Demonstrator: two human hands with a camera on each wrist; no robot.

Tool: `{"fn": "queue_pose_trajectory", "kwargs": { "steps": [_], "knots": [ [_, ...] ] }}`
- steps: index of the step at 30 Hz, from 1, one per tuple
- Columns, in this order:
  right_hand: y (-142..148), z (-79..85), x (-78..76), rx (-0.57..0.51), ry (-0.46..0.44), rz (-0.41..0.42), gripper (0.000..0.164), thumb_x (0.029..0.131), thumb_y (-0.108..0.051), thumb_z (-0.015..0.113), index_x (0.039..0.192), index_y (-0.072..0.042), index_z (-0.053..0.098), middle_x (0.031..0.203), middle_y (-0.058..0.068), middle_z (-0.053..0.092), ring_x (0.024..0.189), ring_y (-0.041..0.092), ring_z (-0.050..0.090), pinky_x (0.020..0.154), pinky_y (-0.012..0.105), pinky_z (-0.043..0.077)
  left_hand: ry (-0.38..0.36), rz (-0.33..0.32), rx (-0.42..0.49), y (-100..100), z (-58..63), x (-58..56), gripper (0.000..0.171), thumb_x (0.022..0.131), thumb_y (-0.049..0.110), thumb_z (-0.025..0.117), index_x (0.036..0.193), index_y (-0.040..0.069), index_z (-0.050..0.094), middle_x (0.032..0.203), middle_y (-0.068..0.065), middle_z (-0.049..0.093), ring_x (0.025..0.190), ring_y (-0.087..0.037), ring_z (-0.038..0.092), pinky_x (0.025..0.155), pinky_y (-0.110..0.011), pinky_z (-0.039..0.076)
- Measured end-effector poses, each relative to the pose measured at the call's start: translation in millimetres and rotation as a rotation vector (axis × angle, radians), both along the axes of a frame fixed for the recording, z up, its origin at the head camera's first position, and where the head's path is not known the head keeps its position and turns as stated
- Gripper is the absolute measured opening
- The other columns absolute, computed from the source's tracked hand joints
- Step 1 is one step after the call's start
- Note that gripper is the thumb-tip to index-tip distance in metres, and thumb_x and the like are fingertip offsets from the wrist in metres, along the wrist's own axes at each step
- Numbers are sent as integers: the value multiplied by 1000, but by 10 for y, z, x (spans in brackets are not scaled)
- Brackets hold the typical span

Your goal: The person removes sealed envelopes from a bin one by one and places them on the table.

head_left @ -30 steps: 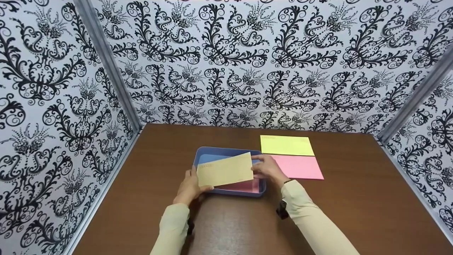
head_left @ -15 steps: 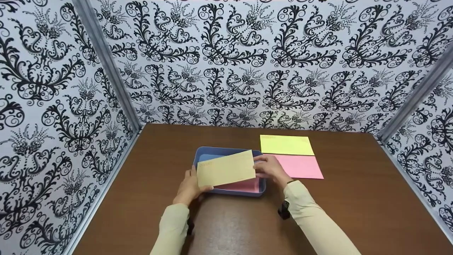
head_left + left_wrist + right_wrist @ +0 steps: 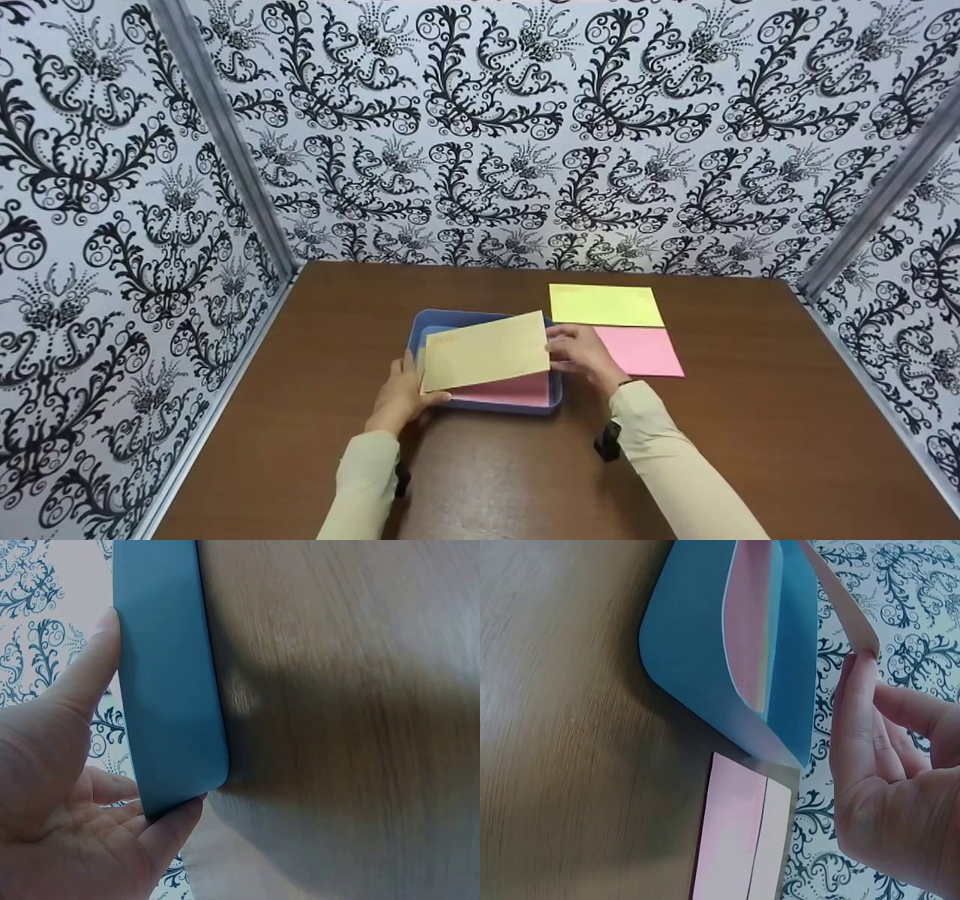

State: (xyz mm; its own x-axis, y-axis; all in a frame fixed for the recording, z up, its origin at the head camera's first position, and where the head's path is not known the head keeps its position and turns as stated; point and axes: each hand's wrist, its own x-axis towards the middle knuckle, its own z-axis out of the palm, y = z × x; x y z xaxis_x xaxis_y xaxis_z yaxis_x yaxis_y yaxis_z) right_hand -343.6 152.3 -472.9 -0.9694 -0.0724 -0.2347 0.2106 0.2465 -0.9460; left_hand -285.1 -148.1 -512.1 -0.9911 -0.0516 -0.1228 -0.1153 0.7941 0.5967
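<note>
In the head view a cream envelope (image 3: 487,352) is tilted over a blue tray (image 3: 495,407), its right end raised. My right hand (image 3: 585,352) pinches that end between thumb and fingers, as the right wrist view also shows at the envelope's edge (image 3: 855,615). My left hand (image 3: 399,394) grips the tray's near left corner. In the left wrist view its thumb lies along the rim of the tray (image 3: 169,682) and its fingers reach round the corner. Inside the tray lies a pink envelope (image 3: 510,390), partly covered by the cream one.
To the right of the tray, a yellow envelope (image 3: 604,305) and a pink envelope (image 3: 645,351) lie flat on the brown table (image 3: 750,420), the yellow one farther back. Patterned walls (image 3: 495,135) stand behind and at both sides.
My right hand has drawn the cream envelope slightly to the right and up, away from my left hand. More of the pink envelope shows in the tray. The left hand stays at the tray's corner.
</note>
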Motion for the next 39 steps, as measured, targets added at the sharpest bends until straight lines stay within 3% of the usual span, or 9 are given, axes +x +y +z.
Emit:
{"fn": "queue_pose_trajectory", "kwargs": {
  "steps": [12,33,39],
  "knots": [
    [103,-30,14,-83,-4,-10,35,89,1,61,124,9,61,94,7,71,80,15,70,76,33,62,2,0,-4,0,4,13,120,75,48,84,156,-8,15,152,-32,31,125,-48,53,105,-56,46],
    [350,13,33,-114,-9,-41,48,90,-1,62,137,8,54,107,13,69,84,15,68,78,32,61,-28,17,30,2,11,5,117,78,45,83,157,-6,13,152,-32,30,130,-47,48,111,-57,40],
    [406,-17,9,-121,-19,-41,47,90,-1,62,136,9,54,99,7,71,82,13,69,74,27,60,-32,21,11,1,-1,-6,118,77,46,83,156,-7,14,153,-31,30,128,-48,50,109,-57,42]
  ]
}}
